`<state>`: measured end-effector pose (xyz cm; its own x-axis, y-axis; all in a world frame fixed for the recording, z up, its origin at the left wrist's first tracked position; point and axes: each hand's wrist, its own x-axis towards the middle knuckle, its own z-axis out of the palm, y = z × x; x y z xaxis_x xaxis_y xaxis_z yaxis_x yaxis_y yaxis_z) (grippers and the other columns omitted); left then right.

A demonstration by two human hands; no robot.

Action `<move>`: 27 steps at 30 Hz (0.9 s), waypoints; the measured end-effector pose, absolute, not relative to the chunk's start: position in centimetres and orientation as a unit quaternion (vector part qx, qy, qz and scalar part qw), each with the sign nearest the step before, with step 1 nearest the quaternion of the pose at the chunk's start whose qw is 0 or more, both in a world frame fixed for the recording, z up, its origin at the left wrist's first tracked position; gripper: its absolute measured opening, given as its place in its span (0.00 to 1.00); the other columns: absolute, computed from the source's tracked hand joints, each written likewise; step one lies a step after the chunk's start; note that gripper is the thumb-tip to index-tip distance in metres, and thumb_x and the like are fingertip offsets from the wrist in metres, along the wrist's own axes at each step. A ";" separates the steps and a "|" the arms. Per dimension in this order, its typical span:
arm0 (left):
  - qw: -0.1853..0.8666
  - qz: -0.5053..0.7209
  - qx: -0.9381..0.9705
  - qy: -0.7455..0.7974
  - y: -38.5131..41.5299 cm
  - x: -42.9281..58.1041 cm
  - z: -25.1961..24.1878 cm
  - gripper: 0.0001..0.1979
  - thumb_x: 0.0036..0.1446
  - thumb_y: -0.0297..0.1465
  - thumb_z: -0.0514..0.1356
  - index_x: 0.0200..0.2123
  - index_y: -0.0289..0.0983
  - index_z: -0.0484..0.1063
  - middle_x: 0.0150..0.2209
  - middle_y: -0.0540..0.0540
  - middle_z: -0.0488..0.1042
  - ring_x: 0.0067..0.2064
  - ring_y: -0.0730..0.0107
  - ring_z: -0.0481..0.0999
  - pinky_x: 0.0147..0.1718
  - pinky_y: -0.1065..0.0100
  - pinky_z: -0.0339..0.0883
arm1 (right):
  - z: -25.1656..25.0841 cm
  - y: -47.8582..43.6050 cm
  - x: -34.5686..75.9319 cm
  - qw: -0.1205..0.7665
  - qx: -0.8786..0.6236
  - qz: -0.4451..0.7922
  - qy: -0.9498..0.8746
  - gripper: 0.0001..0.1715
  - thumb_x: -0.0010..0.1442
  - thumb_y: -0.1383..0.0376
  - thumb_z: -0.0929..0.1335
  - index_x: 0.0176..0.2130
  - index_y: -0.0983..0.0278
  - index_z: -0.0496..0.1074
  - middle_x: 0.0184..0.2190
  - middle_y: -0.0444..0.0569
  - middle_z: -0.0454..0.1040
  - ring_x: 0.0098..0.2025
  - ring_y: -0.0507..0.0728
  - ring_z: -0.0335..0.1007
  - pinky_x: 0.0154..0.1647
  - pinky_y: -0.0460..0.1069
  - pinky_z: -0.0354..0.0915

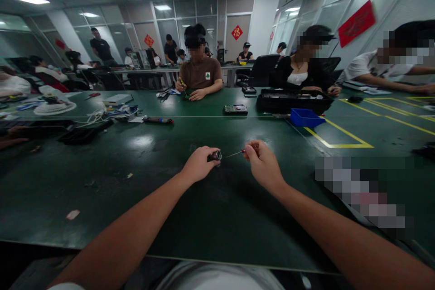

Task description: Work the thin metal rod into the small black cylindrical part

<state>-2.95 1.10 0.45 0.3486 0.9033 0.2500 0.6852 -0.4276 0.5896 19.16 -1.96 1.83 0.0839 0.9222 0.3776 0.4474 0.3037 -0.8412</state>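
Note:
My left hand (201, 163) is closed around a small dark cylindrical part (215, 156) with a pale ring at the end facing right. What kind of part it is, I cannot make out. In my right hand (263, 163) is a screwdriver (235, 153) with a thin metal shaft, its reddish handle mostly hidden by the fingers. The shaft points left at the ringed end, and a small gap separates its tip from the part. Both hands are just above the green tabletop (217, 217).
Ahead lie a hard drive (235, 109), a blue bin (306, 118), a long black tray (294, 101) and a dark pen-like tool (158, 120). A blurred-out sheet (360, 190) is at right. Across the table a person in brown (200, 74) works; others sit left and right.

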 end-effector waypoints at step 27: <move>0.188 0.092 0.827 0.522 1.0 -4.0 1.4 0.15 0.59 0.44 0.62 0.43 0.43 0.77 0.43 0.44 0.80 0.43 0.55 0.77 0.37 0.61 0.66 | 1.2 -1.6 19.2 0.499 -0.520 0.274 -0.637 0.13 0.67 0.55 0.63 0.40 0.60 0.69 0.33 0.49 0.75 0.36 0.59 0.73 0.39 0.55 0.66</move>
